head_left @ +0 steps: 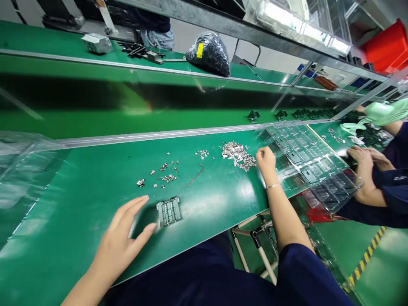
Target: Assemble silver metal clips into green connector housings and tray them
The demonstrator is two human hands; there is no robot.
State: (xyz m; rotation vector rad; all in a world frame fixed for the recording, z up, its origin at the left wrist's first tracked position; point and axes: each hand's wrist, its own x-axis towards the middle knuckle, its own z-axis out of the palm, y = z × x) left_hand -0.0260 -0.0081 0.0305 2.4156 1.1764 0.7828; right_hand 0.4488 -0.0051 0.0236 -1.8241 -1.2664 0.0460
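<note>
My left hand [123, 238] is open, thumb and fingers apart, just left of a small grey-green plastic housing [168, 211] with slots, which lies on the green bench. No contact between them shows. My right hand [266, 160] is closed with its fingers curled, between the pile of small metal pieces [236, 154] and the clear compartment tray [314, 146]. Anything inside its fingers is hidden. An L-shaped hex key [195, 176] lies mid-bench. Scattered small metal parts [168, 178] are beyond the housing, with another small cluster [202, 153] farther right.
Several dark green plastic parts [253, 116] line the ledge behind the bench. Clear plastic sheeting [19, 178] is at the left. A black bag with a yellow label [210, 53] rests on the upper shelf. At the right are a co-worker's hands [366, 156] and a light green fan [385, 112].
</note>
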